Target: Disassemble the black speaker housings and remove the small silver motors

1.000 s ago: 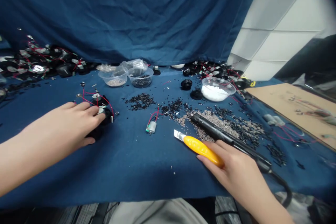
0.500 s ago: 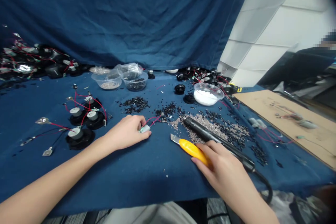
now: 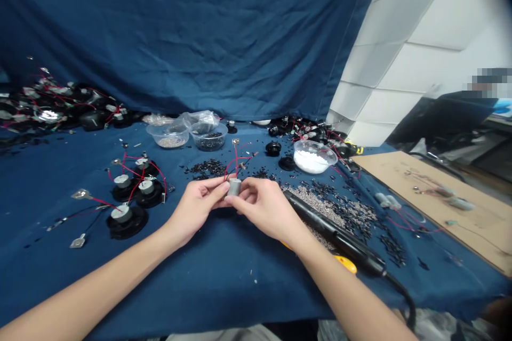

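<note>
so your left hand (image 3: 204, 197) and right hand (image 3: 260, 200) are both pinching the little silver motor (image 3: 234, 187), near the middle of the table (image 3: 192, 287); containers-wise, the far-left clear tub (image 3: 170, 136) has pale bits in it; the tub just beside it (image 3: 209, 137) holds black pieces; further right, the third tub (image 3: 314, 157) is loaded with white stuff; black screwdriver (image 3: 336, 234) lies right of your hands
</note>
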Action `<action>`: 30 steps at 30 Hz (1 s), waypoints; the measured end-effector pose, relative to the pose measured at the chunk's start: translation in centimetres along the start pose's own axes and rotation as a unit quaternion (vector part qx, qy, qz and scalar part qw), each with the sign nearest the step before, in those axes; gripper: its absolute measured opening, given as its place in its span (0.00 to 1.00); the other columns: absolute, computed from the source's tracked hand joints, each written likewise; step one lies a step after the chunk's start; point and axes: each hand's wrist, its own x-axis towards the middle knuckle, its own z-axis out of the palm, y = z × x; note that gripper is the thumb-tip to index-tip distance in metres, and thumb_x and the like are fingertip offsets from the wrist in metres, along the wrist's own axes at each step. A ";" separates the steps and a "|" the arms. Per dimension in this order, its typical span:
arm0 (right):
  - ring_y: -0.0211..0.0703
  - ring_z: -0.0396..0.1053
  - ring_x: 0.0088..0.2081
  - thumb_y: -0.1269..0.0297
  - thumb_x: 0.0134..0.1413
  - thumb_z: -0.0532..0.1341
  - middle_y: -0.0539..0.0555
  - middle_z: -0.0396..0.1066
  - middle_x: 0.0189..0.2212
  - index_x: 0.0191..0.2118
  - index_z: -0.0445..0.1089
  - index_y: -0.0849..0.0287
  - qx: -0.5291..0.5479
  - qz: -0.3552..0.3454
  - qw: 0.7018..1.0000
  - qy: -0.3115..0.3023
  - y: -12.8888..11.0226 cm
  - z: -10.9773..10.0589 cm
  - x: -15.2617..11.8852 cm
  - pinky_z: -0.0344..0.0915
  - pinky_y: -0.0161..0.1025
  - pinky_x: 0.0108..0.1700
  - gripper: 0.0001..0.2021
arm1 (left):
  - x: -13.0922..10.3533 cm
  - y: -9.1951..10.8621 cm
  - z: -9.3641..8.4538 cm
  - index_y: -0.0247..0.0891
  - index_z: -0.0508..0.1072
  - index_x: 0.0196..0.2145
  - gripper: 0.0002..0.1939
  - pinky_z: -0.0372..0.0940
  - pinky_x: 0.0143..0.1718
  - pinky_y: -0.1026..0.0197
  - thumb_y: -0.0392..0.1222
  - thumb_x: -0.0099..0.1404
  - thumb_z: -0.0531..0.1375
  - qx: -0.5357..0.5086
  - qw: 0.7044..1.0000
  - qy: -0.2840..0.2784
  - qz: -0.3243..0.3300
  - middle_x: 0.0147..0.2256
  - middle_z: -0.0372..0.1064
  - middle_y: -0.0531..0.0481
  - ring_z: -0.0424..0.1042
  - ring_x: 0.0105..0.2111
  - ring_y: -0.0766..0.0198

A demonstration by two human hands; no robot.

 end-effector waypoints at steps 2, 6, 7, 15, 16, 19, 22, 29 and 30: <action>0.38 0.71 0.29 0.60 0.56 0.64 0.51 0.74 0.28 0.34 0.70 0.61 0.032 -0.006 0.999 0.012 0.6 0.1 -0.1 0.62 0.32 0.31 0.09 | -0.1 -0.1 0.1 0.35 0.77 0.47 0.18 0.72 0.44 0.57 0.46 0.61 0.65 0.012 1.000 -0.015 0.019 0.41 0.78 0.45 0.76 0.35 0.62; 0.37 0.69 0.28 0.61 0.54 0.65 0.49 0.73 0.28 0.34 0.71 0.60 0.043 -0.024 0.999 0.011 0.5 -0.5 -0.6 0.62 0.32 0.31 0.07 | -0.4 0.1 0.2 0.34 0.77 0.47 0.18 0.73 0.42 0.58 0.47 0.63 0.63 0.101 0.992 -0.011 0.069 0.41 0.78 0.45 0.77 0.36 0.60; 0.36 0.69 0.28 0.62 0.54 0.65 0.49 0.72 0.27 0.34 0.71 0.60 0.035 -0.026 0.999 0.013 0.4 -0.6 -0.7 0.62 0.32 0.31 0.07 | -0.5 0.1 0.2 0.35 0.77 0.46 0.17 0.73 0.41 0.60 0.47 0.63 0.62 0.126 0.989 -0.003 0.081 0.41 0.78 0.45 0.77 0.37 0.60; 0.33 0.61 0.25 0.63 0.51 0.65 0.46 0.66 0.23 0.30 0.69 0.61 0.054 -0.007 0.998 0.006 0.3 -0.9 -0.6 0.58 0.32 0.27 0.07 | -0.6 -0.3 -0.2 0.36 0.76 0.38 0.08 0.69 0.39 0.64 0.43 0.64 0.62 0.213 0.965 0.037 0.147 0.36 0.77 0.49 0.76 0.35 0.63; 0.34 0.61 0.24 0.63 0.51 0.65 0.46 0.65 0.23 0.29 0.68 0.61 0.077 0.000 0.997 -0.005 0.4 -0.9 -0.6 0.57 0.32 0.27 0.08 | -0.6 -0.2 -0.3 0.36 0.75 0.38 0.08 0.69 0.38 0.65 0.43 0.64 0.62 0.206 0.967 0.036 0.145 0.34 0.77 0.50 0.76 0.33 0.64; 0.35 0.62 0.26 0.60 0.53 0.64 0.48 0.66 0.24 0.30 0.68 0.62 0.144 0.025 0.989 -0.034 0.6 -1.1 -0.7 0.57 0.33 0.27 0.10 | -0.2 0.1 -0.6 0.36 0.74 0.37 0.08 0.68 0.35 0.64 0.43 0.64 0.61 0.198 0.970 0.046 0.133 0.30 0.74 0.51 0.74 0.31 0.65; 0.37 0.64 0.27 0.59 0.54 0.63 0.50 0.67 0.26 0.32 0.68 0.62 0.164 0.033 0.985 -0.046 0.7 -1.3 -0.7 0.58 0.34 0.28 0.10 | 0.3 0.2 -0.9 0.36 0.74 0.36 0.09 0.66 0.35 0.62 0.45 0.63 0.60 0.237 0.962 0.048 0.126 0.30 0.73 0.51 0.72 0.32 0.63; 0.36 0.61 0.26 0.61 0.53 0.62 0.48 0.64 0.24 0.31 0.66 0.61 0.141 0.035 0.989 -0.007 0.9 -1.4 -0.7 0.55 0.34 0.26 0.09 | -0.9 1.6 -0.8 0.38 0.71 0.48 0.17 0.63 0.52 0.52 0.44 0.63 0.62 0.347 0.913 0.078 0.200 0.46 0.72 0.46 0.71 0.47 0.56; 0.36 0.60 0.25 0.61 0.53 0.61 0.48 0.63 0.24 0.31 0.66 0.61 0.151 0.037 0.988 0.007 1.0 -1.4 -0.6 0.55 0.34 0.26 0.09 | -1.7 2.2 -0.6 0.39 0.70 0.49 0.17 0.63 0.53 0.52 0.44 0.64 0.62 0.340 0.904 0.105 0.237 0.47 0.71 0.45 0.70 0.49 0.56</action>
